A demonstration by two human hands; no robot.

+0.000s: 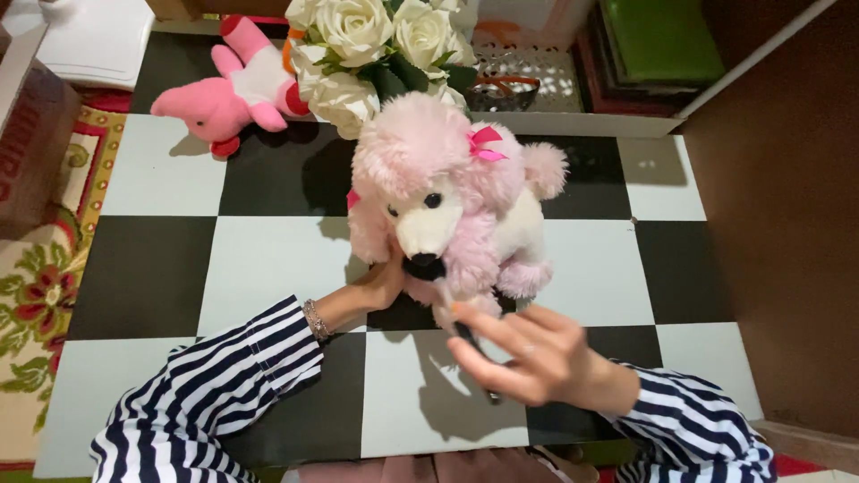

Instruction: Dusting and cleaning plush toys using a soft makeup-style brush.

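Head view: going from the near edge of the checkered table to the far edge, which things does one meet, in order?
Right hand holding a thin dark tool → left hand under the toy's chin → pink poodle plush → small pink plush toy lying down, beside the white rose bouquet at the far edge.

Fluffy pink plush poodle (452,201) on a smooth, glossy checkered table (268,259).

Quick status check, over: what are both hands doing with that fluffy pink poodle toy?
Left hand steadying pink poodle toy under its chin. Right hand holds thin dark tool near its muzzle. White roses behind, clear.
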